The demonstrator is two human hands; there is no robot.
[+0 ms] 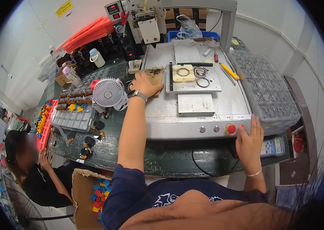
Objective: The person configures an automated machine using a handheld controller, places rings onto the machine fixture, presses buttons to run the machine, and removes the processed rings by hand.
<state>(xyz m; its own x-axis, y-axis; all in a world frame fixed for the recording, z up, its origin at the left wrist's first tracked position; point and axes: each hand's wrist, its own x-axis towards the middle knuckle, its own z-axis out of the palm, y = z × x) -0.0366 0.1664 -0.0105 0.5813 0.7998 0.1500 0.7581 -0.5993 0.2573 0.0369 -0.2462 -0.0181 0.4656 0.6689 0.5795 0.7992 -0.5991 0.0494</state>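
Note:
My left hand (145, 85), with a watch on its wrist, lies on a brown stained card (155, 78) at the left of the machine's metal table (158, 115). Its thumb and fingers are spread; what lies under the palm is hidden. My right hand (250, 140) is at the front right corner, fingers stretched out, its thumb beside a lit red button (241, 127). Between the hands, a metal plate (214, 85) bears a cream block (183, 75) with a ring on it. Metal rings (203, 82) lie to the block's right.
A red stop button (230, 128) is on the front panel. A yellow cutter (229, 71) lies at right, beside stacked clear trays (269, 84). At left stand a white fan (109, 93) and small black parts (89, 142). A co-worker (43, 176) sits lower left, near a cardboard box (78, 195).

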